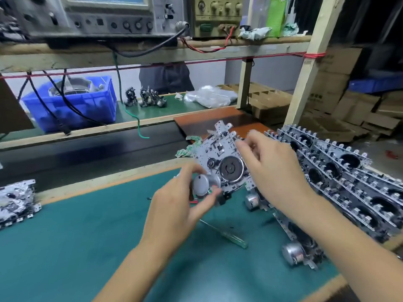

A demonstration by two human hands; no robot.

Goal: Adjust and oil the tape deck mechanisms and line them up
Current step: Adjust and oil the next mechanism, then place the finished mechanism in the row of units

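Observation:
I hold one metal tape deck mechanism (220, 149) tilted up above the green mat (65, 247). My left hand (181, 205) grips its lower left corner by the round grey motor (201, 185). My right hand (272, 166) grips its right edge, fingers curled over the plate. A flywheel (231, 168) faces me. Rows of mechanisms (340, 177) stand packed on edge at the right. A screwdriver with a clear handle (229, 235) lies on the mat below my hands.
Several mechanisms (15, 199) lie stacked at the left edge. Two loose mechanisms with motors (296, 253) lie at the right front. A dark conveyor belt (87, 153) runs behind the mat. Beyond are a blue bin (72, 105), test instruments (109, 16) on a shelf, and a person (165, 77).

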